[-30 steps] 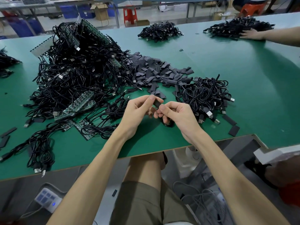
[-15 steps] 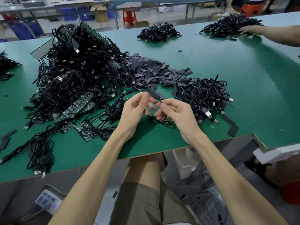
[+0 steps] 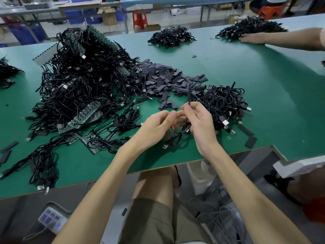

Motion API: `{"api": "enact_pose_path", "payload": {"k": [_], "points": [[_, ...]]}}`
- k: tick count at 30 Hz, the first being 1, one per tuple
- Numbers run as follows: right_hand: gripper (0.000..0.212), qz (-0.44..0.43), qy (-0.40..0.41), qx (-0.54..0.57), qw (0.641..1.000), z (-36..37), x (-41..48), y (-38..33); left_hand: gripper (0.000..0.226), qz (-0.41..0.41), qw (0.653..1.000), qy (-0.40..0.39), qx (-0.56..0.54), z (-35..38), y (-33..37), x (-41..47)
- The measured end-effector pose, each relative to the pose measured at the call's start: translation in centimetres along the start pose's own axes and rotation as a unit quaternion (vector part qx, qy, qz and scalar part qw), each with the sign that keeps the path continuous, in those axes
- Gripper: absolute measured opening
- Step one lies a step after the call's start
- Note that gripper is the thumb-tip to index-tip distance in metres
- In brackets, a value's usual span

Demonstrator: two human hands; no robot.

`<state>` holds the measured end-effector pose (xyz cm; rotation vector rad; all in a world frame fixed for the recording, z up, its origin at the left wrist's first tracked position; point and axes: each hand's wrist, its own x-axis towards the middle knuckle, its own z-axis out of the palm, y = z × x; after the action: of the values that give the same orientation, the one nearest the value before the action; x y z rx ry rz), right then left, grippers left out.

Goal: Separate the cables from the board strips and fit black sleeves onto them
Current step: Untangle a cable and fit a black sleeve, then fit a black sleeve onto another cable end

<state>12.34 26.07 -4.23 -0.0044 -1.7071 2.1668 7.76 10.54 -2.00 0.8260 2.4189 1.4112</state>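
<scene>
My right hand pinches a looped black USB cable over the green table; its sleeved end sticks up past my fingertips and its plug hangs near the table's front edge. My left hand sits just left of it, fingers curled, fingertips meeting the right hand's at the cable. A heap of flat black sleeves lies behind my hands. Green board strips with cables attached lie to the left, under a big tangle of cables.
A pile of sleeved cables sits right of my hands, with loose sleeves near the edge. Further cable piles lie at the back. Another person's hand rests on the far right pile. A white strip leans at the left.
My hands have risen slightly and the cable now hangs from my right hand, its sleeved end pointing up. The other person's hand has shifted on the far pile.
</scene>
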Motion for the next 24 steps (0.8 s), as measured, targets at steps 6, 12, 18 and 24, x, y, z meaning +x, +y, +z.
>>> {"api": "enact_pose_path", "payload": {"k": [6, 12, 18, 24], "points": [[0.012, -0.002, 0.009, 0.026, 1.0, 0.1, 0.2, 0.3, 0.021, -0.035, 0.992, -0.117, -0.024, -1.2, 0.7, -0.8], [0.033, 0.044, 0.024, 0.03, 0.998, 0.1, 0.4, 0.5, 0.014, -0.024, 0.992, -0.075, -0.098, -2.4, 2.1, -0.5], [0.027, 0.08, -0.033, -0.029, 0.996, 0.7, 0.2, 0.8, 0.014, 0.024, 0.995, 0.004, -0.095, -1.8, 6.2, 3.0], [0.023, 0.078, -0.047, -0.092, 0.992, 1.0, 0.2, 0.2, 0.022, 0.044, 0.998, 0.019, -0.04, 2.3, 9.2, 6.5]]}}
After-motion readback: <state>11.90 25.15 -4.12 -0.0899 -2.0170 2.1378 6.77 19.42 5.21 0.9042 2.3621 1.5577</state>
